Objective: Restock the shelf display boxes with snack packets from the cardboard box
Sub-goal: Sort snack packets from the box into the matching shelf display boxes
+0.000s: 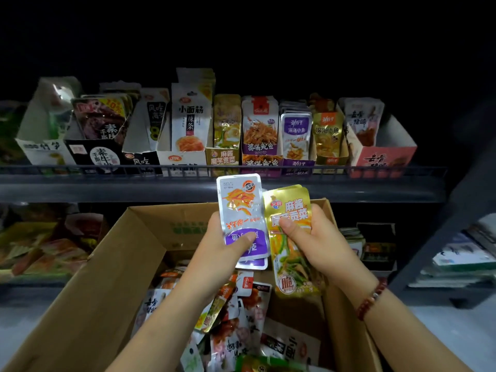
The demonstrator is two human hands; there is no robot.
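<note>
My left hand (228,237) grips a small stack of silver and purple snack packets (241,208), thumb pressed on the purple part. My right hand (311,232) grips a stack of gold snack packets (290,208), thumb across the front. Both stacks are held upright, side by side, above the open cardboard box (107,277), which holds several loose mixed packets (236,304). On the shelf above stand the display boxes: a gold one (222,155) with matching gold packets and a purple one (296,162) with matching silver and purple packets.
A dark shelf rail (188,181) runs in front of the display boxes. More display boxes (107,154) fill the shelf to the left and a pink one (381,157) stands at the right. Lower shelves (40,251) carry other goods. A second rack (456,251) stands at right.
</note>
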